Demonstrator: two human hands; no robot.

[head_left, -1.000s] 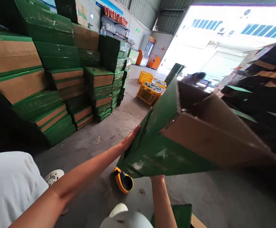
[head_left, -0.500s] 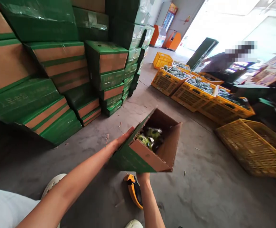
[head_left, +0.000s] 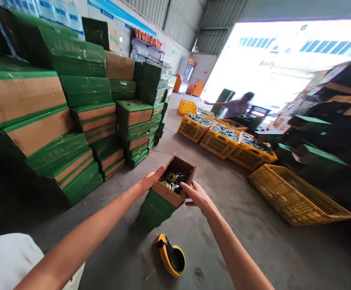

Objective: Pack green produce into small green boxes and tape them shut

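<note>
An open-topped green and brown cardboard box (head_left: 157,207) is between my two hands, its mouth tilted toward me. Inside it lie several green items in clear, shiny plastic wrap (head_left: 172,181); their exact kind is hard to make out. My left hand (head_left: 154,178) grips the left side near the rim. At the right rim my right hand (head_left: 197,195) has its thumb over the edge and its fingers against the outer wall. Below the box, an orange and black tape dispenser (head_left: 167,257) lies on the floor.
Stacked green and brown cartons (head_left: 85,117) rise on the left. Yellow crates (head_left: 220,141) filled with small wrapped items stand ahead to the right, a person (head_left: 237,106) behind them. An empty-looking yellow crate (head_left: 296,197) sits closer on the right, near dark stacked cartons (head_left: 317,155).
My right hand has moved from under the box to its right rim. The box now stands more upright and lower, and my view has lifted. The person behind the crates has an arm stretched out.
</note>
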